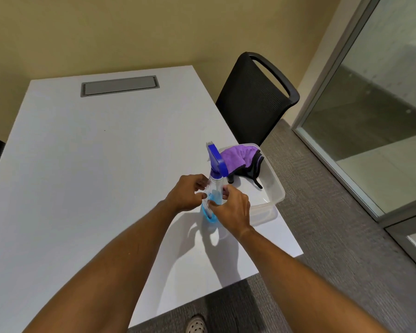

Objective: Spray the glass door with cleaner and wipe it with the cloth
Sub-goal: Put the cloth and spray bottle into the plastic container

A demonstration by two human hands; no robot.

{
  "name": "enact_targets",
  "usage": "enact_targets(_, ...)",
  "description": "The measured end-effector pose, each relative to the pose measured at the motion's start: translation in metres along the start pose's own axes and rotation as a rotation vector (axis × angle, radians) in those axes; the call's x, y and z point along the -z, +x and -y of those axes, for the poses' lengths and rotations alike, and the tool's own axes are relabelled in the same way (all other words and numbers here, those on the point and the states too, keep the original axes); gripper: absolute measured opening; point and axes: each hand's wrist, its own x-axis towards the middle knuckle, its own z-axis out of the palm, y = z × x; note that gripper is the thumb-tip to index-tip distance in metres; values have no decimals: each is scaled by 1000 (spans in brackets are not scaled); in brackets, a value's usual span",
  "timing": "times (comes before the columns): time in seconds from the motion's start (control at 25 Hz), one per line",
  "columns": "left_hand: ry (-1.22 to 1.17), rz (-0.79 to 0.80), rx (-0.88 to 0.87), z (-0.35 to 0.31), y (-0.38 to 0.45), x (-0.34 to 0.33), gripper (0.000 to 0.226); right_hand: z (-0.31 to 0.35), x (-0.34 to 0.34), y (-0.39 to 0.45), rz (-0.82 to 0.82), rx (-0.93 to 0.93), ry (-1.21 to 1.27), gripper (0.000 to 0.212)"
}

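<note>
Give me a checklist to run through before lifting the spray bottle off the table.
1. Both hands on the spray bottle: ok, left hand and right hand hold its body.
2. Bottle upright: ok.
3. Cleaner inside: ok, blue liquid low in the bottle.
4. Cloth ready: ok, purple, in the clear tub.
5. Trigger grip: not ok, fingers on the body, not the blue head.
6. Nozzle setting: cannot tell.

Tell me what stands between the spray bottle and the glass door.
Both hands, left hand and right hand, grip the clear blue-topped spray bottle. Between it and the glass door sit the clear plastic tub holding the purple cloth, then bare grey carpet.
</note>
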Motion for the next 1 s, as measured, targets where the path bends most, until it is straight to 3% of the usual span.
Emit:
enact_targets(0.4, 16, -38, -39, -21, -9, 26, 43, 11, 27, 1, 31, 67, 159, 48)
enact_targets(0.8, -2, -119, -203, -95, -9, 62, 37, 43, 118, 35, 208, 154, 279, 41)
enact_targets(1.0, -37, -188, -181, -128, 0, 49, 38, 39, 164, 53, 280, 201, 273, 40)
